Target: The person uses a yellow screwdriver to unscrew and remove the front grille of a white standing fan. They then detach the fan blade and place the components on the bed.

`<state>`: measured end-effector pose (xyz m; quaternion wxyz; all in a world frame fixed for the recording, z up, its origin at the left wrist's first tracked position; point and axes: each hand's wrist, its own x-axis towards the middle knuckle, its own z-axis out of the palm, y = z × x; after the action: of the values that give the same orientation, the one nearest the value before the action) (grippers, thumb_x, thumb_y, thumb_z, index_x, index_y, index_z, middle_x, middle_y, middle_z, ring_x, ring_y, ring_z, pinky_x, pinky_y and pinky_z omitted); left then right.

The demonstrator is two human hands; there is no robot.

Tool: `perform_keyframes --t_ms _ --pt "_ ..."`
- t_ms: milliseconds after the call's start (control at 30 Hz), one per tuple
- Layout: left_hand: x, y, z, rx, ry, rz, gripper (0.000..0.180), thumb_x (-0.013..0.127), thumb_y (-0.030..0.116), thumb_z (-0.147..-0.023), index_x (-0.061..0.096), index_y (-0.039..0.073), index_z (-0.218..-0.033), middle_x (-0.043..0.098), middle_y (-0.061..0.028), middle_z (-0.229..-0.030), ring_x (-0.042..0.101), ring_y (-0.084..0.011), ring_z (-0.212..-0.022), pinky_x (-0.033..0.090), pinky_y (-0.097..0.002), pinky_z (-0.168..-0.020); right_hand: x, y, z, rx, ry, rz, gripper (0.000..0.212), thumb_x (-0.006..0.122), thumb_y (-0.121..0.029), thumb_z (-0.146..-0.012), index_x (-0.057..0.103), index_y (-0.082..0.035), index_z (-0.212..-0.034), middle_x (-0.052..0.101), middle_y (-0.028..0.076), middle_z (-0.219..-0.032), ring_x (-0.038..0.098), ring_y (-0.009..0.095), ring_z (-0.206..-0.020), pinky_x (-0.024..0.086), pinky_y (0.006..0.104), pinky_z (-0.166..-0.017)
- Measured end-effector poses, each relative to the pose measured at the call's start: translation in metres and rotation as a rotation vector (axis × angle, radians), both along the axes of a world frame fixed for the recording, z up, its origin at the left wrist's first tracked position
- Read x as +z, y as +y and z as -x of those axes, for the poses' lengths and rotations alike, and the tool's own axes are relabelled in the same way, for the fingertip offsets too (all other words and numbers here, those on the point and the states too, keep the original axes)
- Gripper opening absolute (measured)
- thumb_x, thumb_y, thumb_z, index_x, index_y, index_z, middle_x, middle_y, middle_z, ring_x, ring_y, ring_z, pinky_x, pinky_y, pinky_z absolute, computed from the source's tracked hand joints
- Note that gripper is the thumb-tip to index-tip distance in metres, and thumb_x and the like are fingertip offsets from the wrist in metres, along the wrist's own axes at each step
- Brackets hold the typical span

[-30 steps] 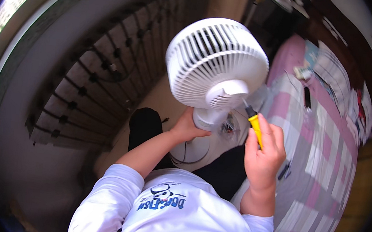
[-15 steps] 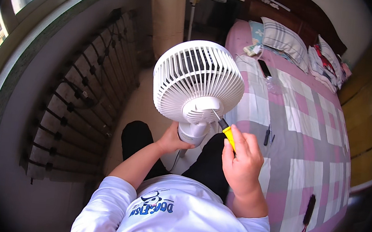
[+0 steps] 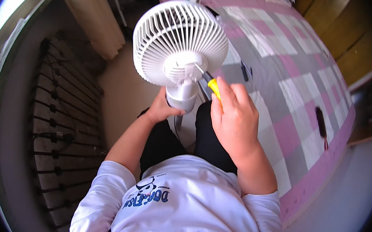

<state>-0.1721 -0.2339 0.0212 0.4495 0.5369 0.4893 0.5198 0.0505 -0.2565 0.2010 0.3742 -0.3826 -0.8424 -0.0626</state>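
A white electric fan stands upright between my knees, its slatted back housing facing me. My left hand is wrapped round the fan's neck, below the round head. In my right hand is a screwdriver with a yellow and black handle, gripped between thumb and fingers. Its thin metal shaft points up and left, the tip at the hub on the back of the fan head. Whether the tip sits in a screw is too small to tell.
A bed with a checked cover lies to the right. On it are a dark slim tool and a black brush. A black metal railing runs along the left, below the window. A beige curtain hangs at the far left.
My view has tilted down and swung right, so the fan and both hands appear further up and left. Left hand stays on the neck, and the screwdriver tip remains at the hub.
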Motion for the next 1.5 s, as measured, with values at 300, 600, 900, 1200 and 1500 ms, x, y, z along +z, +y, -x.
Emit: perform_keyframes --t_ms 300,600,900,1200,1500 --pt "0.003 0.006 0.004 -0.109 0.048 -0.025 0.106 0.094 0.023 -0.054 0.03 0.002 -0.136 0.049 -0.0117 -0.13 0.047 -0.0248 -0.123 0.039 -0.04 -0.105 0.006 -0.006 0.001 -0.044 0.028 0.031 0.031 0.067 -0.009 -0.081 0.062 -0.002 -0.111 0.058 0.011 -0.089 0.063 0.03 -0.078 0.053 0.0381 -0.069" --pt "0.044 -0.045 -0.013 0.444 0.69 0.07 0.081 0.09 0.023 -0.06 0.042 0.002 -0.122 0.055 -0.0157 -0.114 0.055 -0.031 -0.111 0.046 -0.0394 -0.093 0.005 0.007 -0.009 0.038 -0.005 0.045 0.025 0.067 -0.009 -0.083 0.064 -0.001 -0.106 0.059 0.012 -0.089 0.063 0.031 -0.075 0.052 0.0388 -0.066" --pt "0.074 -0.049 -0.022 0.852 0.386 -0.389 0.035 0.071 0.009 -0.077 0.046 0.004 -0.102 0.051 -0.0062 -0.084 0.051 -0.016 -0.073 0.046 -0.0323 -0.064 -0.066 0.036 -0.078 0.115 0.606 0.493 0.02 0.064 -0.016 -0.091 0.057 -0.001 -0.103 0.059 0.011 -0.083 0.058 0.021 -0.068 0.048 0.0327 -0.064" --pt "-0.116 -0.075 -0.054 -0.69 1.059 0.856 0.051 0.064 0.041 -0.083 0.062 0.009 -0.122 0.062 -0.0167 -0.122 0.059 -0.0323 -0.113 0.047 -0.042 -0.097 -0.257 -0.057 -0.255 -0.731 -0.051 0.268 0.024 0.058 -0.018 -0.091 0.05 0.001 -0.103 0.055 0.021 -0.115 0.052 0.042 -0.106 0.038 0.0507 -0.091" --pt "-0.182 -0.095 -0.092 -1.439 0.699 0.88 0.05 0.055 0.039 -0.09 0.057 0.009 -0.129 0.055 -0.0189 -0.132 0.052 -0.0343 -0.123 0.04 -0.0441 -0.104 -0.252 -0.052 -0.274 -0.797 -0.093 0.421 0.028 0.049 -0.017 -0.093 0.05 0.005 -0.112 0.054 0.024 -0.119 0.05 0.041 -0.107 0.035 0.0489 -0.096"
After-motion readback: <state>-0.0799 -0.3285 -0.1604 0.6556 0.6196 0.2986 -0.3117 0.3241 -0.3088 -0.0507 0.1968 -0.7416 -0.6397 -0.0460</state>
